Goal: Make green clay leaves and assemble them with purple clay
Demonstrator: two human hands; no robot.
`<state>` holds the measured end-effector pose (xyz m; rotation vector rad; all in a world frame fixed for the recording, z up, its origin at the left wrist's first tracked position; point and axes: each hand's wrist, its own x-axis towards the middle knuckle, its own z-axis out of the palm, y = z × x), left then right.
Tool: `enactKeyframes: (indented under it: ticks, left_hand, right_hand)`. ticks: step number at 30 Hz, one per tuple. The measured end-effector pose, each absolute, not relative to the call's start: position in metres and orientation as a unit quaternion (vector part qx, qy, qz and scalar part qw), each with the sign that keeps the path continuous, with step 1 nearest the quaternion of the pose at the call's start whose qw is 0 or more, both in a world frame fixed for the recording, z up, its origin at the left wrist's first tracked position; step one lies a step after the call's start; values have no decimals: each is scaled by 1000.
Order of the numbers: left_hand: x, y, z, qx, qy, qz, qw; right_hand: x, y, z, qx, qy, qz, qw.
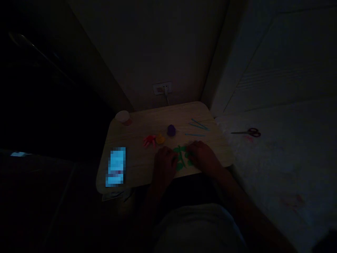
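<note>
A flat green leaf shape (180, 154), with a thin stem and several leaf-like pieces that look like modelling clay, lies near the front edge of the small wooden table. My left hand (165, 161) is at its left side, fingers curled in on a left leaf. On the other side my right hand (201, 154) has bent fingers closed over the right leaves. Dim light hides the fingertips. Just beyond are a red and pink figure (150, 140), a yellow duck-like figure (160, 138) and a purple lump (171, 130).
Thin blue sticks (199, 124) lie at the table's back right. A round tub (123, 117) stands in the back left corner, and a lit phone (116, 167) lies at front left. Scissors (247, 132) rest on the pale surface to the right. A wall socket (162, 88) holds a plug.
</note>
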<state>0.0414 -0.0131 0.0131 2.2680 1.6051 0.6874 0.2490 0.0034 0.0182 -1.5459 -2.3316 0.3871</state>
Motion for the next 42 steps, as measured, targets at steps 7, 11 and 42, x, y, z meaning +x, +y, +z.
enactKeyframes:
  ticks: [7,11,42]
  left_hand:
    - [46,-10,13,780,554,250,149]
    - [46,-13,13,809,518,244,133]
    - [44,-13,9,797,536,254,112]
  right_hand:
    - [249,5,19,-530,-820,135,171]
    - [250,5,22,-522,-815,163,192]
    - [223,5,22,-595,-762,164,194]
